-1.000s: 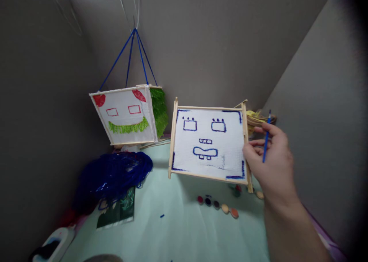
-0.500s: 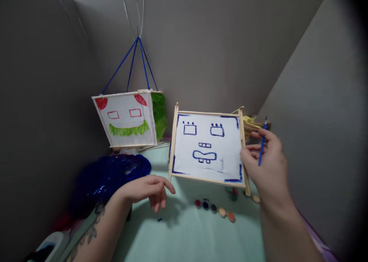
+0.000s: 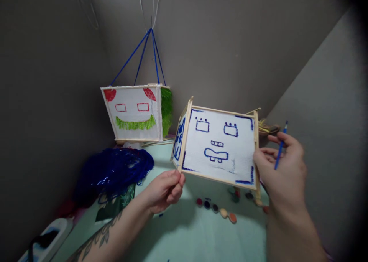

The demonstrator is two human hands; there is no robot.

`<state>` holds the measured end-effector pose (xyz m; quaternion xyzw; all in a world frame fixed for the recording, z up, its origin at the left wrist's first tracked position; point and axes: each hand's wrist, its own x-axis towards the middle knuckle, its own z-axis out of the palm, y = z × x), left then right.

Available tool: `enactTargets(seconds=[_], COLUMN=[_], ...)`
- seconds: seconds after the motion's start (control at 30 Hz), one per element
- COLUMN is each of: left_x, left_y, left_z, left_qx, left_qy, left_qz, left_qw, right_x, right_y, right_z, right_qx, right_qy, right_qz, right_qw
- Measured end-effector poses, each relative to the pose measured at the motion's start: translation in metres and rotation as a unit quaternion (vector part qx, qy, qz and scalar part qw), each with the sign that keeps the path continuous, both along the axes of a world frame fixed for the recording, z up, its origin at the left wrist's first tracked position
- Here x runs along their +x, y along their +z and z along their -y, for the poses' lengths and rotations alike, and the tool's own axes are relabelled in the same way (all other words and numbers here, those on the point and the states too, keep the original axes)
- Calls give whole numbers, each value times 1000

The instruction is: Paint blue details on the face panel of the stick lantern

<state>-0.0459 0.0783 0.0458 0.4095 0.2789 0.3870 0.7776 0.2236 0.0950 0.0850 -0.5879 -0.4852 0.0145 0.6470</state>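
Note:
A stick-framed box is lifted above the table, tilted a little down to the right. Its white front carries a face in dark blue lines, and blue painting also shows on its narrow left side. My left hand pinches the bottom left corner of the wooden frame. At the right edge, my right hand grips the frame with the thumb on the front. A blue paintbrush stands tip up between fingers of that same hand. The right fingertips behind the frame are partly hidden.
A similar box with red and green decoration hangs from blue cords at the back left. Below it lies a shiny blue heap of strands. A row of small paint pots sits on the pale green cloth. Walls stand close around.
My left hand has risen and closed on the frame's lower left corner. The box has turned, bringing its painted left side into view. The camera view has shifted somewhat.

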Motion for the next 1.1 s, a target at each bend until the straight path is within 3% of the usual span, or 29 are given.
enactTargets(seconds=[0.27,0.43,0.57,0.77,0.93,1.1], left_x=[27,48,61,72,74,72], left_y=[14,-4,-25,-43,-42,-38], left_z=[29,35,33,33,33,33], left_qx=[94,162,205,189,176,137], left_qy=[-38,-39,-2,13,0,-38], left_qz=[-62,-162,-228,-295,-286,-226], left_qw=[993,973,952,937,942,964], right_x=[20,17,0,-23,-30,-35], right_y=[-1,9,13,11,3,-4], right_z=[2,20,30,28,20,18], right_qx=[39,178,238,225,230,188], right_qy=[0,-48,-14,62,125,119], right_qz=[-66,-63,-42,-10,-14,23], right_qw=[997,981,970,972,965,975])
